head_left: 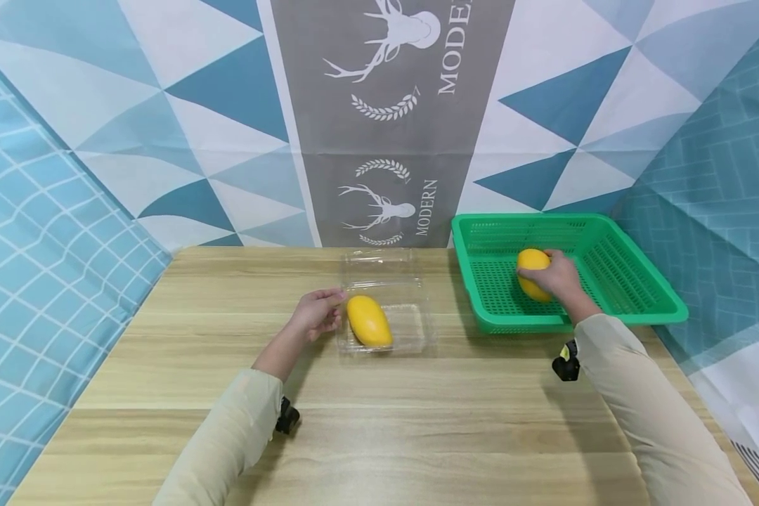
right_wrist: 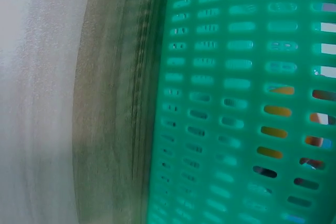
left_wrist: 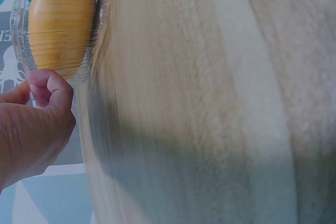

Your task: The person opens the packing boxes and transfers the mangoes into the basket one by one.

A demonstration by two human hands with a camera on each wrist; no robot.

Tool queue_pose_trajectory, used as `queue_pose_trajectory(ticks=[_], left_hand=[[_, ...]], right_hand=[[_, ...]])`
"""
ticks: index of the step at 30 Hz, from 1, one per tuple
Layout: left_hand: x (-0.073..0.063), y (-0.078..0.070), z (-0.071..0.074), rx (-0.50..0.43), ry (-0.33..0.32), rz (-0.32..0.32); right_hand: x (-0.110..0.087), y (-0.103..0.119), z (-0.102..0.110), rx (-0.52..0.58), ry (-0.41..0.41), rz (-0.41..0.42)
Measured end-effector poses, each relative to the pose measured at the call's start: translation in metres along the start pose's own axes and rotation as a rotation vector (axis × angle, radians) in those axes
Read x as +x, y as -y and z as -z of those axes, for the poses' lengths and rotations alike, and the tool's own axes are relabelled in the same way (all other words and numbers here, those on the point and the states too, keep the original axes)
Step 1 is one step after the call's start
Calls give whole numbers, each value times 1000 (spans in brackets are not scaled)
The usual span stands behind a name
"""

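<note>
The cream-sleeved left arm (head_left: pixel 230 429) stretches forward, its bare left grip (head_left: pixel 318 314) pinching; the cream-sleeved right arm (head_left: pixel 651 407) likewise, bare right grip (head_left: pixel 561 275) curled, thumb (head_left: pixel 534 275) apart from fingers (head_left: pixel 554 254).

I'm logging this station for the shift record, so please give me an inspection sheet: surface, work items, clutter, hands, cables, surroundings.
Surface: wood-grain table.
Work items: one mango in a clear plastic clamshell container, lid open; a second mango inside the green plastic basket.
Clutter: nothing seen.
Left hand: fingers pinch the container's left edge.
Right hand: grips the second mango; whether that mango touches the basket floor cannot be told.
Cables: nothing seen.
Surroundings: deer-print backdrop behind, blue grid-patterned sheet at left.
</note>
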State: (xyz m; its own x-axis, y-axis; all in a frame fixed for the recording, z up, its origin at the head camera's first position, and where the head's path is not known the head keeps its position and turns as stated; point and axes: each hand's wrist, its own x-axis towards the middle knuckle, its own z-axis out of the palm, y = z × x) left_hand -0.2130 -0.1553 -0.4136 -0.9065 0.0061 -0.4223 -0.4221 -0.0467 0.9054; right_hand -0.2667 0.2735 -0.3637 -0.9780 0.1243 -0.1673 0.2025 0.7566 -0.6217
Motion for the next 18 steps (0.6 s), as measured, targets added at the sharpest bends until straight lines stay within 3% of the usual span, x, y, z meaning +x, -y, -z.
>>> queue_pose_trajectory(ticks=[18], left_hand=[[0,1,0,-2,0,-9]], right_hand=[[4,-2,-3,-83,134,5]])
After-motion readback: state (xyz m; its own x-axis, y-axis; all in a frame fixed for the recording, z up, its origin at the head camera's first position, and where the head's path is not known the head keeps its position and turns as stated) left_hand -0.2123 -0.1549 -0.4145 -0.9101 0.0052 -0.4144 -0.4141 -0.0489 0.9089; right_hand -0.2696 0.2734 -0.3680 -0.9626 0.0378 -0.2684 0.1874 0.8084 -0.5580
